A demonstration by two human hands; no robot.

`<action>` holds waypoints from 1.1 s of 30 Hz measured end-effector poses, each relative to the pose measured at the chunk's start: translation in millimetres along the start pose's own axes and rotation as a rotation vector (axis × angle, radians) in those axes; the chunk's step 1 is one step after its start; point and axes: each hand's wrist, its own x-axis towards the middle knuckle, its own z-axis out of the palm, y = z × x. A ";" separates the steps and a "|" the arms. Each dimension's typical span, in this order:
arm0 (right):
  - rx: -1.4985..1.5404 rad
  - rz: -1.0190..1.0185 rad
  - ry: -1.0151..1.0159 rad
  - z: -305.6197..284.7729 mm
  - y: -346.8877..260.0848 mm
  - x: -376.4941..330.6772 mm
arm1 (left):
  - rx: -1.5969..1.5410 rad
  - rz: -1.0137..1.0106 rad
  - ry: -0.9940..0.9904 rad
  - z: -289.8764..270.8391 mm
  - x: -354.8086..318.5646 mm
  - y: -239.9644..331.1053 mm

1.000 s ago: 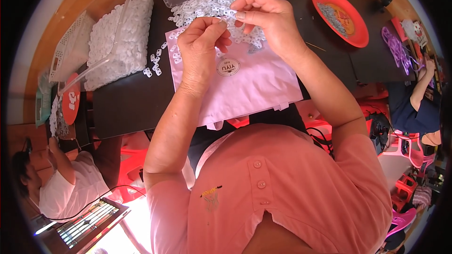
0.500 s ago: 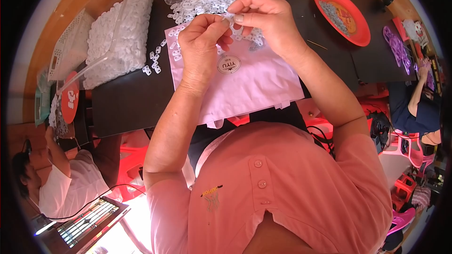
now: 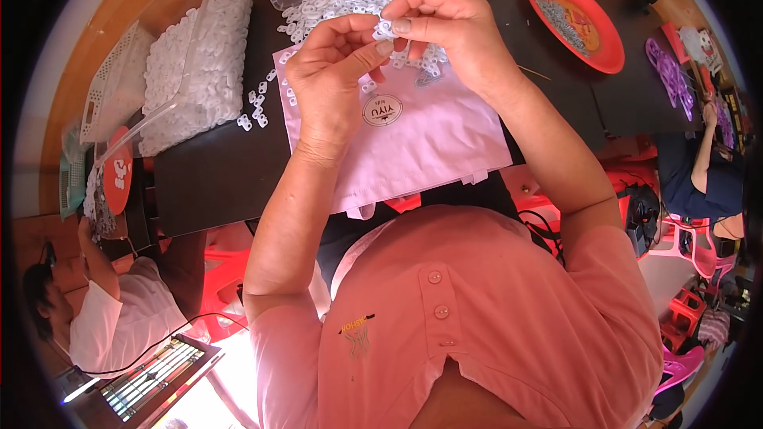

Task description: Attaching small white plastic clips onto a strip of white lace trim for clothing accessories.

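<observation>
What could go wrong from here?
1. The small white piece at the right hand's fingertips could slip and get lost among the similar pile of white pieces beyond.
2. The pink cloth reaches the near edge of the table; a snag there might drag the loose pieces lying on it.
</observation>
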 end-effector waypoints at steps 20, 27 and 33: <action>0.105 0.184 -0.111 -4.9 -3.3 0.3 | 0.032 0.064 -0.066 3.6 -3.1 3.2; 0.075 0.227 -0.226 -11.6 -8.7 0.9 | 0.125 0.046 -0.115 3.3 -4.4 7.4; 0.045 0.247 -0.248 -14.7 -10.5 0.1 | 0.070 0.017 -0.154 -0.8 -1.5 3.9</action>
